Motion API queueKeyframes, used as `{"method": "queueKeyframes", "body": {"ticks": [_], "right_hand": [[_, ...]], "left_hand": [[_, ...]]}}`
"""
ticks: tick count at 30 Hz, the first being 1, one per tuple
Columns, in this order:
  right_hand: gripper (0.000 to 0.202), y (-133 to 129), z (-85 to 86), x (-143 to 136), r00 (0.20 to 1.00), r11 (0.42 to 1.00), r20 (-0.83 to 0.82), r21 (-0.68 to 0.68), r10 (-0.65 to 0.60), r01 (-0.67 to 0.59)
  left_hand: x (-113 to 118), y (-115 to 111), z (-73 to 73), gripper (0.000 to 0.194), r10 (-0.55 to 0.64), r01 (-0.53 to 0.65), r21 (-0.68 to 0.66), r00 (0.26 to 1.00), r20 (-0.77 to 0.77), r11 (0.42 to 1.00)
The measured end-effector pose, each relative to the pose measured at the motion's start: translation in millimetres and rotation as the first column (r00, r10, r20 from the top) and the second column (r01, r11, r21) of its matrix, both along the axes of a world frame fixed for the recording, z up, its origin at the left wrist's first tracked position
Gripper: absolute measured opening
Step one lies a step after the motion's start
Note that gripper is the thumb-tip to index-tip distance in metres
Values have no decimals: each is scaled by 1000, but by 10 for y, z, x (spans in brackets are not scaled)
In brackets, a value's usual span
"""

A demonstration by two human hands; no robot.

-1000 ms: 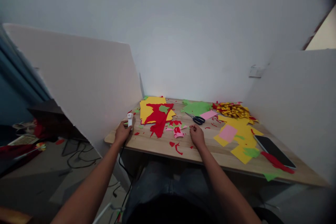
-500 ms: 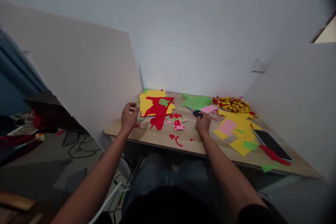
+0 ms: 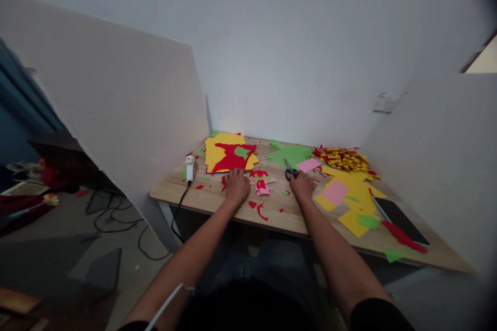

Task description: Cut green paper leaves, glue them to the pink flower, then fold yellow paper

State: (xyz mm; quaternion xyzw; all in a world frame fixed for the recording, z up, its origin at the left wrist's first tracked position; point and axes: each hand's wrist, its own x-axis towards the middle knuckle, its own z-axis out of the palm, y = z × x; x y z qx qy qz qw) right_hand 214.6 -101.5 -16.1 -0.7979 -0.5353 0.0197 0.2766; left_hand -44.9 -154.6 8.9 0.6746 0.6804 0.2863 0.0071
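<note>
My left hand (image 3: 237, 185) rests with its fingers spread over the lower tip of a red sheet (image 3: 233, 158), which lies on yellow sheets (image 3: 212, 152). To its right is a small pink, red and green paper piece (image 3: 262, 186). At the centre right, my right hand (image 3: 303, 184) is closed around the handles of dark scissors (image 3: 290, 169), whose blades point up and away. A green sheet (image 3: 291, 155) and a pink slip (image 3: 308, 165) lie just beyond the scissors.
A white glue gun (image 3: 190, 169) with a black cord stands near the left edge of the wooden table (image 3: 217, 201). At the right lie a gold-and-red pile (image 3: 345, 159), yellow sheets (image 3: 361, 191) and a phone (image 3: 399, 220). White panels flank both sides.
My left hand has moved right, from the table's left edge onto the red sheet's tip, uncovering the glue gun. The scissors in my right hand now point more upright.
</note>
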Motion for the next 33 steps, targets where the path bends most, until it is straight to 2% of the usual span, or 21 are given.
{"method": "queueKeyframes", "body": {"ticks": [4,9,11,15,18,22,26,33], "right_hand": [[42,-32,42,37,999,999,-33,-26,-22,21],[43,-41,72,45,998,997,-48,-71,-34,31],[41,-25,85,68,998,995,-51,-101,-20,15],[37,-24,107,144,998,985,-60,-167,19,-29],[36,-84,94,168,998,986,-49,-157,47,-54],[34,-177,60,139,995,994,-27,-58,94,-95],[39,-184,48,117,997,996,-22,36,80,-79],[47,-167,71,107,999,997,-26,73,28,-26]], "left_hand": [[225,42,-51,39,-146,146,-7,988,-51,989],[229,163,-86,40,-246,242,-52,966,-78,969],[212,181,-93,39,-223,219,-66,972,-72,974],[205,151,-73,44,-99,97,-53,994,-37,994],[212,109,-41,47,-24,23,-53,1000,-15,998],[216,80,-11,43,-55,54,-65,998,-25,996],[201,105,-15,40,-61,59,-81,998,-23,995],[227,87,-49,38,-66,65,-57,998,-12,996]]}}
